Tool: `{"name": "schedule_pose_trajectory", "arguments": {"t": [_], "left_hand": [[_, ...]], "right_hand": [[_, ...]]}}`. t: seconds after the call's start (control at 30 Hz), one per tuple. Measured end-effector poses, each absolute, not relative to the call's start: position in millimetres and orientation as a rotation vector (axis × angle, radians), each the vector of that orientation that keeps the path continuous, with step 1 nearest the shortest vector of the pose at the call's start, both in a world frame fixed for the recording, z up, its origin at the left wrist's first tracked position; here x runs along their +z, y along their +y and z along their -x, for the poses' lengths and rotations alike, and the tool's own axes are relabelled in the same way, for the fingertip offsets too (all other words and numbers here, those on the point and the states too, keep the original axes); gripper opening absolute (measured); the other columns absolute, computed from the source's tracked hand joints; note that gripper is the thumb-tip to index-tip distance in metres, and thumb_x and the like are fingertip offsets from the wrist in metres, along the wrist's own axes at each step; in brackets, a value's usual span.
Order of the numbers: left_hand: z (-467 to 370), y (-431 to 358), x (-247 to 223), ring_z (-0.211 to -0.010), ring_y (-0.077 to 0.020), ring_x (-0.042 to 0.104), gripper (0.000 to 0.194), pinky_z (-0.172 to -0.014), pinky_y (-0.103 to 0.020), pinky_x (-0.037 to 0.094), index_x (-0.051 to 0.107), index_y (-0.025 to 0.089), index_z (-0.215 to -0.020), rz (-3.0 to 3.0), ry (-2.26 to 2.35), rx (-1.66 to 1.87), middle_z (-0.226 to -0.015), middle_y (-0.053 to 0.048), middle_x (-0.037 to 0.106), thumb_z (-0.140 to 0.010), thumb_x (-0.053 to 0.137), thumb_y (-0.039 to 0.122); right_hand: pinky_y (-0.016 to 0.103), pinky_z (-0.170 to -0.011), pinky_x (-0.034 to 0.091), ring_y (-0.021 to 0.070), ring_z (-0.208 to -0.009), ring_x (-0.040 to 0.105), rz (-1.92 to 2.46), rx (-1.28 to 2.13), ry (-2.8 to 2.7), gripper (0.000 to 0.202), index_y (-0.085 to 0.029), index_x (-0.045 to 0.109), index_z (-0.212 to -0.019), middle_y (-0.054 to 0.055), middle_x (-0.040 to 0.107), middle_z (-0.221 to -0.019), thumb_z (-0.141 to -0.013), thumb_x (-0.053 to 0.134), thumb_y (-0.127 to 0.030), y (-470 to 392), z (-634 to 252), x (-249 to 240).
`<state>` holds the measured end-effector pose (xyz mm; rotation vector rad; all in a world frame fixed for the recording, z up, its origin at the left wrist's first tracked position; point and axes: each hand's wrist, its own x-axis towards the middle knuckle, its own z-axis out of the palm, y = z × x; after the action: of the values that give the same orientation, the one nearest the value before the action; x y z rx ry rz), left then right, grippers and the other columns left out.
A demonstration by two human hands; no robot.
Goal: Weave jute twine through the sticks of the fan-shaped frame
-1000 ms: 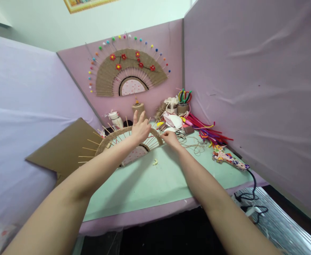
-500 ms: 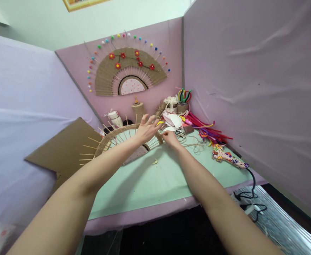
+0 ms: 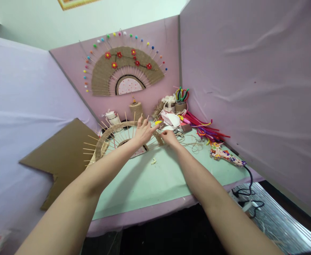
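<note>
Left hand [image 3: 144, 134] has moved closer to the right hand [image 3: 169, 137]. It is open on top of the stick fan [image 3: 109, 131]. Right fingers pinch at the fan's right end; I can't tell on what. Green table [image 3: 144, 184] below, pink wall [image 3: 155, 42] behind.

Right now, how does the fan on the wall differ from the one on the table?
The wall fan carries red flowers; the table fan shows none. The wall fan is ringed with coloured balls; the table fan's visible sticks end bare. Both have a dotted half-round centre.
</note>
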<state>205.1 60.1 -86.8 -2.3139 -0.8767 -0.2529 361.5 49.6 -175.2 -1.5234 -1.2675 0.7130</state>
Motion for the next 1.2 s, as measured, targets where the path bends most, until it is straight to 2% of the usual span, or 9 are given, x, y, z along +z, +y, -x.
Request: {"name": "schedule_pose_trajectory", "arguments": {"t": [0.2, 0.47, 0.67, 0.8, 1.0, 1.2], "left_hand": [[-209, 55, -85, -0.114, -0.0276, 0.05, 0.039, -0.114, -0.056, 0.013, 0.066, 0.031, -0.114, 2.298, -0.898, -0.245, -0.095, -0.009, 0.065, -0.086, 0.048, 0.01], [-213, 49, -90, -0.115, -0.0297, 0.047, 0.025, -0.113, -0.058, 0.017, 0.072, 0.023, -0.093, 2.286, -0.955, -0.233, -0.098, -0.012, 0.061, -0.087, 0.05, 0.013], [-210, 49, -97, -0.118, -0.0287, 0.045, 0.025, -0.113, -0.057, 0.016, 0.07, 0.025, -0.097, 2.312, -0.962, -0.283, -0.101, -0.011, 0.06, -0.087, 0.05, 0.014], [-209, 48, -99, -0.118, -0.0279, 0.045, 0.028, -0.113, -0.056, 0.018, 0.069, 0.027, -0.101, 2.293, -0.962, -0.3, -0.102, -0.01, 0.06, -0.087, 0.049, 0.012], [-209, 49, -101, -0.116, -0.0289, 0.046, 0.027, -0.112, -0.057, 0.019, 0.07, 0.027, -0.103, 2.288, -0.939, -0.328, -0.101, -0.011, 0.06, -0.089, 0.05, 0.015], [-207, 48, -103, -0.114, -0.0284, 0.047, 0.03, -0.111, -0.057, 0.019, 0.07, 0.027, -0.104, 2.289, -0.893, -0.348, -0.101, -0.011, 0.06, -0.088, 0.05, 0.012]], "right_hand": [[0.024, -0.061, 0.038, 0.0131, -0.06, 0.051, 1.541, 0.705, -1.272, 0.017, -0.018, 0.057, -0.062, -0.002, 0.059, -0.06, -0.073, 0.061, -0.03, 50, -364, -175], [0.024, -0.061, 0.039, 0.0135, -0.059, 0.052, 1.559, 0.673, -1.271, 0.021, -0.018, 0.058, -0.059, -0.001, 0.059, -0.058, -0.072, 0.062, -0.033, 53, -368, -177], [0.026, -0.065, 0.041, 0.0154, -0.063, 0.054, 1.55, 0.566, -1.244, 0.02, -0.018, 0.059, -0.061, 0.0, 0.062, -0.062, -0.072, 0.061, -0.035, 47, -375, -167], [0.028, -0.073, 0.043, 0.017, -0.072, 0.058, 1.511, 0.458, -1.23, 0.016, -0.018, 0.065, -0.075, 0.003, 0.068, -0.076, -0.076, 0.056, -0.031, 42, -379, -159], [0.029, -0.082, 0.044, 0.019, -0.086, 0.061, 1.488, 0.333, -1.216, 0.021, -0.016, 0.067, -0.089, 0.009, 0.071, -0.094, -0.082, 0.049, -0.022, 40, -385, -154], [0.03, -0.083, 0.045, 0.02, -0.088, 0.062, 1.544, 0.276, -1.237, 0.022, -0.015, 0.067, -0.094, 0.01, 0.071, -0.095, -0.085, 0.049, -0.023, 41, -386, -152]]}}
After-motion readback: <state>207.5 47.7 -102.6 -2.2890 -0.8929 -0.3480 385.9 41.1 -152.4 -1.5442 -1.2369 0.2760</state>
